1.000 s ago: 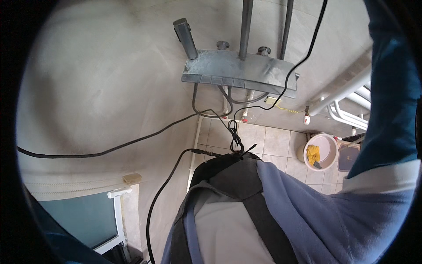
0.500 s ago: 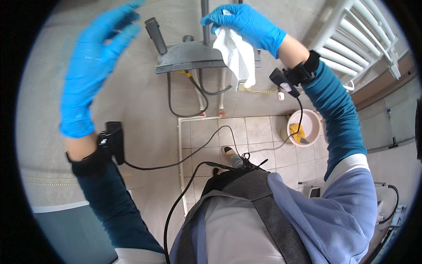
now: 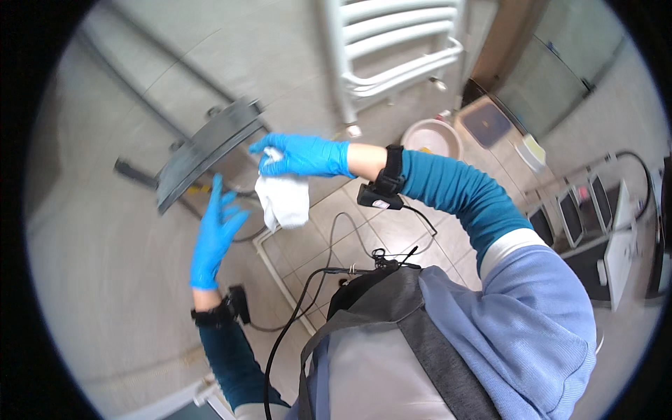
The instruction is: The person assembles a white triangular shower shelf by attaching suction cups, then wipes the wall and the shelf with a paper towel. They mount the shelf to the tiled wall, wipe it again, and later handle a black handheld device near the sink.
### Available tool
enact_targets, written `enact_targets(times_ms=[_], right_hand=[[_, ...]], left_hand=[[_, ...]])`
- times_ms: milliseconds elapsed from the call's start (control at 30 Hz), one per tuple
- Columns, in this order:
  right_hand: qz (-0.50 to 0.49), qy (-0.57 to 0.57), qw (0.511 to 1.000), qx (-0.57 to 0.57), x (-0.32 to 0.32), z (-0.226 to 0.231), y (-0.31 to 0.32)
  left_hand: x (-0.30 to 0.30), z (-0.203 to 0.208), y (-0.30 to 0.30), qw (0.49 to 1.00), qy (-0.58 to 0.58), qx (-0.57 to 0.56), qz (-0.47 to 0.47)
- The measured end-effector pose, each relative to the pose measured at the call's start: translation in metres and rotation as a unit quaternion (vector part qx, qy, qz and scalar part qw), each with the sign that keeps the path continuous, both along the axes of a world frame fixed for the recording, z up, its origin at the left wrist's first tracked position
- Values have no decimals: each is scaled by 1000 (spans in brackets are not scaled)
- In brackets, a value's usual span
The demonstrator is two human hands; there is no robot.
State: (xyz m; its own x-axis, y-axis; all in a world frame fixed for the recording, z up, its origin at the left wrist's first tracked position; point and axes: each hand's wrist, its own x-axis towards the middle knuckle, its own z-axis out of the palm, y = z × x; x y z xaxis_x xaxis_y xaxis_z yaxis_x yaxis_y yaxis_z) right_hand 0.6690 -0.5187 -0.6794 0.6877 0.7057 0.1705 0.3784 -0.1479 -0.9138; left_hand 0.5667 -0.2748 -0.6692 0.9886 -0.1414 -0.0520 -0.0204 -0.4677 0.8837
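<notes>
In a blue glove, my right hand (image 3: 308,155) pinches a white cloth (image 3: 283,201), which hangs down from the fingers. My left hand (image 3: 213,241), gloved in the same blue, has its fingers spread and holds nothing. It is just below the dark grey shelf (image 3: 204,155) of a wall-mounted shower fixture; whether the fingertips touch it I cannot tell. Grey pipes (image 3: 175,63) run up the wall from this shelf, and a dark handle (image 3: 134,173) sticks out at its left end.
A white towel radiator (image 3: 399,35) hangs on the wall. Beyond my right arm stand a pink basin (image 3: 432,138) and a white-and-yellow stool-like object (image 3: 532,152). A step ladder (image 3: 567,210) is at the right. Black cables (image 3: 280,343) run from my waist, and a white pipe (image 3: 280,280) follows the floor edge.
My view has turned to the right. My left hand has come down and inward near the shelf. My right hand, still holding the cloth, is lower and nearer the left hand.
</notes>
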Motion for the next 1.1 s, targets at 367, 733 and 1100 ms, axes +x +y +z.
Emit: enact_targets(times_ms=[367, 733, 1100], right_hand=[[-286, 63, 955, -56, -108, -87, -403], [-665, 192, 721, 32, -319, -131, -590], [-819, 64, 563, 93, -386, -172, -708]], left_hand=[[12, -70, -153, 992, 116, 32, -30], [82, -101, -401, 957, 151, 32, -247], [128, -89, -642, 914, 124, 25, -385]])
